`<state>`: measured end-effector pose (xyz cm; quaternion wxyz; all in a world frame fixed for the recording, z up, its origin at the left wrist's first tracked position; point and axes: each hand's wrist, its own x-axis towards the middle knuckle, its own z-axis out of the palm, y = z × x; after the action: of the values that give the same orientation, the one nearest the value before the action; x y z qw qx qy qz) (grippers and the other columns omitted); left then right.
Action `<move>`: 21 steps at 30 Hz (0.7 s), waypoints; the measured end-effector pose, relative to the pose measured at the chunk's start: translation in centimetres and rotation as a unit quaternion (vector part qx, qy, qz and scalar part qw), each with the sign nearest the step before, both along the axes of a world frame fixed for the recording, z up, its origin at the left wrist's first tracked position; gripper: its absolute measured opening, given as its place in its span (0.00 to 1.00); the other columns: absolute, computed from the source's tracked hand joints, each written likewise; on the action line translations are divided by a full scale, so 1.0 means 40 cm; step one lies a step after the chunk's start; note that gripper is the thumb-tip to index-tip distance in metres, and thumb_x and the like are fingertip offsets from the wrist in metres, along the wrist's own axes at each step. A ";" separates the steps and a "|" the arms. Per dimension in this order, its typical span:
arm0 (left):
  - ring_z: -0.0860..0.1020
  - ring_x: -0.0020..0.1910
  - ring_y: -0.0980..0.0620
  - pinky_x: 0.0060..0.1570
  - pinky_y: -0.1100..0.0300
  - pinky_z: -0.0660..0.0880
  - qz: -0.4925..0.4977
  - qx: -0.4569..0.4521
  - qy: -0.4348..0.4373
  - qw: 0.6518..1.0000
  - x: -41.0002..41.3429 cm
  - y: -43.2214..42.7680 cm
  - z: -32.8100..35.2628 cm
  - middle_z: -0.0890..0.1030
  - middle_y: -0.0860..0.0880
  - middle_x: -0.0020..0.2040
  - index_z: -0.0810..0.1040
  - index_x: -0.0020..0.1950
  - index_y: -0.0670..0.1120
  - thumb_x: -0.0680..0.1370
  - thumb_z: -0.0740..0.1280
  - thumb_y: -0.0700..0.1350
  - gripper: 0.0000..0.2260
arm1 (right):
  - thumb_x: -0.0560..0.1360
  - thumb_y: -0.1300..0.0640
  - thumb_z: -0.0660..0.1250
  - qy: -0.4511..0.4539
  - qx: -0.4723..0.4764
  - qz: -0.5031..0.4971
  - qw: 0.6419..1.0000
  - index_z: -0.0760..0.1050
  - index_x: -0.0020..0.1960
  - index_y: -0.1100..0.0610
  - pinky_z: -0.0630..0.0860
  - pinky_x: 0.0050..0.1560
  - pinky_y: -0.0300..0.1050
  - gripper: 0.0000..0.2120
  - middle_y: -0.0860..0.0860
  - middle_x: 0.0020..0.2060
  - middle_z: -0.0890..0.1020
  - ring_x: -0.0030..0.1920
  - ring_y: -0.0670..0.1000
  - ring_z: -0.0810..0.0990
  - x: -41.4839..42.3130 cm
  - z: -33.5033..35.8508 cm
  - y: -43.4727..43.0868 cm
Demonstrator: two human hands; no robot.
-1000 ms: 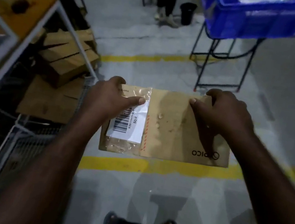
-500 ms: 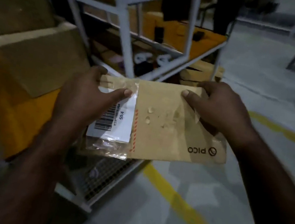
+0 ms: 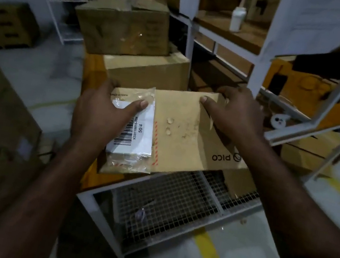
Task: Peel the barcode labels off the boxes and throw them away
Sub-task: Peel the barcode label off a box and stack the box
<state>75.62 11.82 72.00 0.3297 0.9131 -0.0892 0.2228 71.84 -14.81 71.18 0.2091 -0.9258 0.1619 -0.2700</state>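
Stacked cartons [image 3: 146, 65] block the far side; a white rack post [image 3: 261, 65] stands far right; floor [image 3: 33, 73] lies open left.

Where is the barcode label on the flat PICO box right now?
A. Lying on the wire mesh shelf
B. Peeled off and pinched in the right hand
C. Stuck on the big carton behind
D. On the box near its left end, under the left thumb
D: the white barcode label sits inside a clear pouch on the flat box, with the left hand thumb pressing its top edge; the right hand only grips the far corner.
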 end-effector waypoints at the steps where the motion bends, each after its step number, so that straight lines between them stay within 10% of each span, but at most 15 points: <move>1: 0.80 0.56 0.45 0.51 0.51 0.77 0.010 0.001 0.001 1.000 0.026 -0.006 -0.004 0.82 0.49 0.57 0.74 0.65 0.55 0.66 0.64 0.75 0.35 | 0.71 0.29 0.60 -0.002 0.003 0.007 1.000 0.75 0.68 0.48 0.74 0.59 0.60 0.33 0.52 0.65 0.76 0.62 0.59 0.76 0.037 0.000 -0.005; 21: 0.73 0.62 0.41 0.60 0.49 0.74 0.176 0.025 0.040 0.983 0.400 -0.177 -0.037 0.72 0.43 0.62 0.72 0.70 0.52 0.73 0.62 0.71 0.32 | 0.75 0.39 0.58 0.013 -0.049 0.090 0.995 0.75 0.65 0.51 0.66 0.64 0.66 0.24 0.58 0.65 0.74 0.65 0.64 0.71 0.542 -0.011 -0.114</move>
<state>91.61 4.76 70.51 0.2658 0.9307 0.0807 0.2380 93.51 -19.35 70.75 0.1851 -0.9492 0.0667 -0.2455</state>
